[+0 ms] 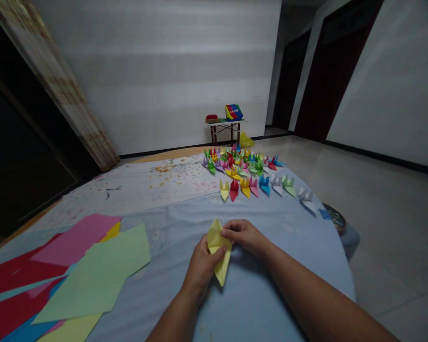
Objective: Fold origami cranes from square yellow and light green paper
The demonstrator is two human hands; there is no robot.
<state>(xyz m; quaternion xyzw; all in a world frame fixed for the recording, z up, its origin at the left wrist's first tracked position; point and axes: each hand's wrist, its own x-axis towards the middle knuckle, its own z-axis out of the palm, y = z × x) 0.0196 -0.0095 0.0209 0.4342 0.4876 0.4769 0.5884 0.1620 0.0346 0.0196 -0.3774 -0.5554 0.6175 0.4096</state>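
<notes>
Both hands on the paper (216,240), just above the near part of the table (178,237)! The left hand (201,261) clamps its lower half under a thumb, presumably steadying it, so the right hand (244,233) can pinch the upper edge. Sheets (92,270) overlap on the table's left, likely for easy reach; cranes (234,189) crowd its far right, seemingly out of the way.

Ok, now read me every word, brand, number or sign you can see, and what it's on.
No text is legible.
Multicoloured box on the small table: white marks resembling lettering, too small and blurred to read.
Yellow folded paper: no lettering visible.
</notes>
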